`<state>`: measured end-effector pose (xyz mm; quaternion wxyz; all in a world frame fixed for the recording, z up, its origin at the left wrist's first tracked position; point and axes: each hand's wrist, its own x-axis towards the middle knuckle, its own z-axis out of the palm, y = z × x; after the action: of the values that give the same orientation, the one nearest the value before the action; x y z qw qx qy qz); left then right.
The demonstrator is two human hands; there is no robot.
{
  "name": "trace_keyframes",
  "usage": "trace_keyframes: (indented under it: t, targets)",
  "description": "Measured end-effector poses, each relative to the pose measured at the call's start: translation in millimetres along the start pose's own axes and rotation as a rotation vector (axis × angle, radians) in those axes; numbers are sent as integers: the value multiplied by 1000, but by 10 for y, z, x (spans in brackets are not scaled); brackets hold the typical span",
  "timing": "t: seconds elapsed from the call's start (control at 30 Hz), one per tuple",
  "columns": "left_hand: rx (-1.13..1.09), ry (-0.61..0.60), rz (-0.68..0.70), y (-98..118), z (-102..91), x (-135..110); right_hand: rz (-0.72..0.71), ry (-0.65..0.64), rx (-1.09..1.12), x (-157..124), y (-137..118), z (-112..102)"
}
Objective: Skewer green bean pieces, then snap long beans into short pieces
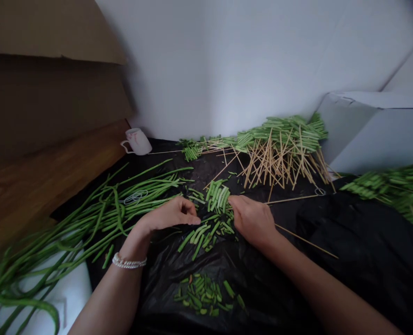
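My left hand [171,215] rests knuckles-up on black plastic sheeting [349,242], its fingers curled together and touching cut green bean pieces [206,232]. My right hand [251,217] lies beside it, fingers closed around a bamboo skewer [307,241] that trails out to the right, with bean pieces [217,195] threaded at its tip by the fingers. What the left fingers pinch, if anything, is hidden. A bead bracelet [129,262] circles my left wrist.
Long uncut green beans [98,218] sprawl at the left. Finished bean skewers [279,149] are heaped at the back, more [395,186] at the right. Small trimmings [206,294] lie near me. A white mug [136,141], cardboard box [45,83] and white box [377,130] border the area.
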<state>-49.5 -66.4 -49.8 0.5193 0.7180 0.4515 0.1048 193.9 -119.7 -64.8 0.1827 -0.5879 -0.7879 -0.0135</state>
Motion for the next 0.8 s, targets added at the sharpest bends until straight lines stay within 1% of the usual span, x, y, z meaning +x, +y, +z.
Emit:
trace_keyframes:
  t: [0.07,0.13,0.2,0.3,0.47,0.6,0.7,0.77,0.8]
  targets:
    - [125,-84,-10,-1,-31,-56,-5,3,-3,-2,4,7]
    - [225,-130,-32,-10,-34,-85,-11,5,-2,-5,7,15]
    - [299,-132,-58,-22,-20,-94,-13,10,-4,-6,10,22]
    - [343,-117,-46,-34,7,-95,-17,19,-9,-7,11,31]
    - [264,-201,-8,-41,7,-97,-24,22,-11,-9,8,38]
    - [209,-229,25,-29,6,-102,-23,26,-7,-12,1,30]
    - [168,-224,43,22,11,-115,-20,27,-2,-8,-1,22]
    - [54,-186,67,63,10,-113,-12,29,-1,-4,1,17]
    - [-25,-148,91,79,11,-101,-9,31,-1,-2,2,15]
